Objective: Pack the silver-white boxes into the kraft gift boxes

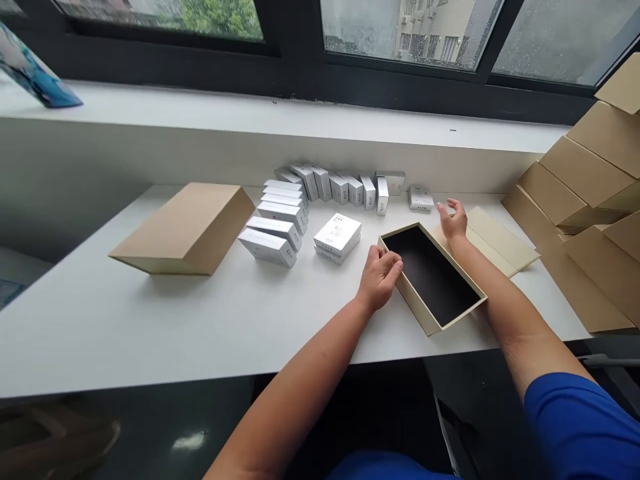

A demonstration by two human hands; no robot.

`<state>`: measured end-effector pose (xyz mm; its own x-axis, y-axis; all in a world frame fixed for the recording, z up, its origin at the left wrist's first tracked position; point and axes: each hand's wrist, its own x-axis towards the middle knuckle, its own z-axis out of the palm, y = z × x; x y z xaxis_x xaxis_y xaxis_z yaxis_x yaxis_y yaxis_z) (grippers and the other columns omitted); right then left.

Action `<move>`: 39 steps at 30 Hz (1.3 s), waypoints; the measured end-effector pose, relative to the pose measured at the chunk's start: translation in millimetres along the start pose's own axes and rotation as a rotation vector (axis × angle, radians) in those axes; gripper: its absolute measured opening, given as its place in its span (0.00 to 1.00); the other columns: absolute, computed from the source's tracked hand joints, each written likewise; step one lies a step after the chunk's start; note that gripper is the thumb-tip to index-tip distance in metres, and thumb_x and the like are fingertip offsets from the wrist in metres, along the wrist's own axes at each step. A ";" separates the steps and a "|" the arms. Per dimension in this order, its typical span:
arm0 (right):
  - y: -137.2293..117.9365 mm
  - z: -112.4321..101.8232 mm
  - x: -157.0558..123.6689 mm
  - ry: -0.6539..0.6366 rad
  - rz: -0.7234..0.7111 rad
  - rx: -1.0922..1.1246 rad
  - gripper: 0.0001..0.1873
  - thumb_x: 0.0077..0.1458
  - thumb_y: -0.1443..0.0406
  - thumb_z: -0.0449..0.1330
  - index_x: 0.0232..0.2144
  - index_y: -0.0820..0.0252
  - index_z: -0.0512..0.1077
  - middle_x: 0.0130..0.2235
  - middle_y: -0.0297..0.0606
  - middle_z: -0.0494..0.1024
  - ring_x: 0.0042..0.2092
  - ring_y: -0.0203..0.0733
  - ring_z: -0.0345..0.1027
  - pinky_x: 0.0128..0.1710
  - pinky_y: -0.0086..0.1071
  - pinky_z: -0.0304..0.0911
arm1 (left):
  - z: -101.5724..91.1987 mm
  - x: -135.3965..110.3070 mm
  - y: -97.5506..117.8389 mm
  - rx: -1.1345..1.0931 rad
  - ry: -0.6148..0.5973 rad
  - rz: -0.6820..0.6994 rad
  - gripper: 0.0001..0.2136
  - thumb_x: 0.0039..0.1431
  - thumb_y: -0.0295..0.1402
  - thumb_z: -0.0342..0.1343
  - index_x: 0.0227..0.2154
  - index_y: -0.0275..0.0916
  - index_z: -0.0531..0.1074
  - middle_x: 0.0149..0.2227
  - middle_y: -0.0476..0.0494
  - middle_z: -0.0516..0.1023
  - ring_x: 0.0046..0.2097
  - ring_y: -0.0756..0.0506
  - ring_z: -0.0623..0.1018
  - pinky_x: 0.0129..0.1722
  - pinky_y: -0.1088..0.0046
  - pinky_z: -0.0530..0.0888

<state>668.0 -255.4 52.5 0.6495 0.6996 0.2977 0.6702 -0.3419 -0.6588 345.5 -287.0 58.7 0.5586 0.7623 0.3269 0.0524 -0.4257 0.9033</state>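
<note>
A cardboard gift box [434,275] with a black inside stands open and tilted near the table's front edge. My left hand [381,273] is closed around its left rim, thumb and fingers on the wall. My right hand [454,219] is past the far right side of the box, fingers apart and slightly curled, holding nothing. Beneath that forearm lies a pale cardboard flap [500,241]; whether it joins the box is hidden. A small white carton [421,199] lies just left of my right fingertips. Two stacked white cartons [337,235] lie left of my left hand.
Several white cartons [283,212] stand in a curved row toward the wall. A closed brown box [187,223] sits at the left. Several brown boxes [580,193] are piled at the right edge. Behind the table [125,340] runs a white window ledge [225,113].
</note>
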 end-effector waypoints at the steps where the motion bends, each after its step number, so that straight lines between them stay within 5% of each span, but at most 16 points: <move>1: -3.1 4.1 5.2 0.012 0.045 -0.002 0.47 0.63 0.34 0.49 0.69 0.60 0.66 0.68 0.57 0.71 0.56 0.54 0.75 0.60 0.51 0.70 | -1.4 -0.9 0.5 0.001 -0.007 -0.012 0.12 0.70 0.42 0.54 0.34 0.43 0.73 0.42 0.41 0.62 0.47 0.39 0.71 0.51 0.58 0.77; 5: -18.3 17.1 21.5 -0.056 0.161 -0.113 0.52 0.53 0.31 0.63 0.66 0.60 0.69 0.60 0.52 0.79 0.61 0.60 0.73 0.64 0.53 0.66 | -5.4 -4.4 2.9 0.025 -0.017 -0.036 0.11 0.68 0.43 0.55 0.33 0.43 0.73 0.42 0.41 0.62 0.46 0.39 0.70 0.49 0.58 0.78; 9: -34.4 27.9 29.4 -0.114 0.198 -0.306 0.60 0.53 0.32 0.66 0.72 0.66 0.60 0.67 0.60 0.72 0.66 0.63 0.70 0.63 0.49 0.67 | -6.7 -7.3 4.9 0.049 -0.005 -0.020 0.10 0.66 0.44 0.57 0.34 0.43 0.73 0.41 0.42 0.61 0.45 0.40 0.70 0.49 0.57 0.77; 16: -59.1 45.0 35.2 -0.222 0.075 -0.378 0.58 0.63 0.34 0.55 0.80 0.62 0.46 0.70 0.62 0.66 0.66 0.67 0.66 0.63 0.51 0.64 | -8.4 -8.3 7.4 0.138 0.058 -0.084 0.13 0.60 0.48 0.60 0.33 0.44 0.69 0.42 0.43 0.61 0.47 0.38 0.71 0.53 0.55 0.76; 19: -63.6 49.7 38.2 -0.249 0.107 -0.308 0.54 0.62 0.36 0.58 0.79 0.57 0.51 0.70 0.60 0.67 0.67 0.69 0.64 0.65 0.53 0.62 | -8.8 -8.7 5.5 0.166 0.060 -0.096 0.14 0.60 0.49 0.60 0.34 0.44 0.70 0.42 0.42 0.62 0.47 0.38 0.71 0.54 0.54 0.75; 26: -58.8 45.2 37.7 -0.124 0.190 -0.052 0.53 0.54 0.49 0.67 0.74 0.67 0.57 0.68 0.60 0.72 0.70 0.67 0.58 0.69 0.51 0.59 | -8.3 -6.7 1.7 0.177 0.088 -0.048 0.12 0.64 0.47 0.57 0.35 0.44 0.73 0.43 0.42 0.64 0.46 0.39 0.74 0.51 0.57 0.78; 31: -46.1 19.4 32.0 -0.015 0.233 0.282 0.40 0.51 0.51 0.63 0.63 0.60 0.66 0.61 0.56 0.78 0.61 0.59 0.70 0.63 0.48 0.66 | -7.3 -8.2 -6.1 0.198 0.173 0.005 0.14 0.70 0.45 0.50 0.51 0.45 0.71 0.46 0.40 0.71 0.44 0.41 0.77 0.47 0.60 0.79; 35: -32.2 -5.9 -3.4 0.159 0.166 0.578 0.39 0.51 0.47 0.57 0.61 0.58 0.62 0.57 0.50 0.77 0.56 0.52 0.74 0.56 0.44 0.71 | -10.2 24.3 -2.5 0.334 0.292 0.024 0.17 0.67 0.43 0.53 0.54 0.43 0.65 0.49 0.36 0.74 0.53 0.37 0.78 0.56 0.54 0.76; 39: -19.4 -32.6 -41.9 0.280 0.111 0.806 0.40 0.47 0.44 0.60 0.57 0.57 0.60 0.48 0.43 0.76 0.50 0.50 0.73 0.52 0.45 0.71 | -14.6 109.0 17.6 0.578 0.189 -0.033 0.20 0.64 0.41 0.62 0.56 0.43 0.69 0.59 0.35 0.76 0.64 0.34 0.74 0.67 0.54 0.70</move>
<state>639.6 -298.5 75.4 0.8318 0.4719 0.2921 0.2069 0.2247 -0.9522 395.2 -204.3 114.3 0.3947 0.8307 0.3926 0.5381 -0.5554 0.6340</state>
